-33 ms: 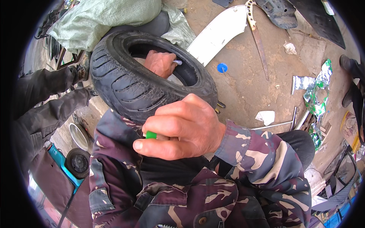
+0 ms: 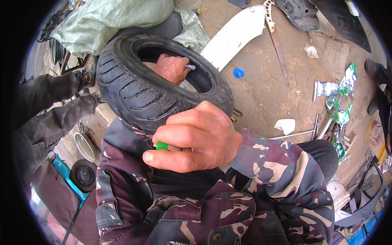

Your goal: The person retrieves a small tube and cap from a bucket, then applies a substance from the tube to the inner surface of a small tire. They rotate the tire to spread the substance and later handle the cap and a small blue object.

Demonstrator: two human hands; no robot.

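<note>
Left hand: the left hand (image 2: 171, 68) is inside the tyre's opening, fingers curled closed around a small whitish piece (image 2: 190, 66), whose end sticks out to the right.
Right hand: the right hand (image 2: 200, 139) is in front of the tyre's near side, fingers bent, thumb and fingers closed on a small green piece (image 2: 162, 145), mostly hidden; whether the hand touches the rubber cannot be told.
Tyre: the black tyre (image 2: 141, 98) leans tilted before the person, its tread cracked.
Behind it: a pale green woven sack (image 2: 114, 24) and a white panel (image 2: 234, 36).
Floor, right: a rusty blade with a pale handle (image 2: 279, 53), a blue disc (image 2: 239, 73), crumpled foil (image 2: 341, 98).
Left side: another person's legs (image 2: 61, 110).
</note>
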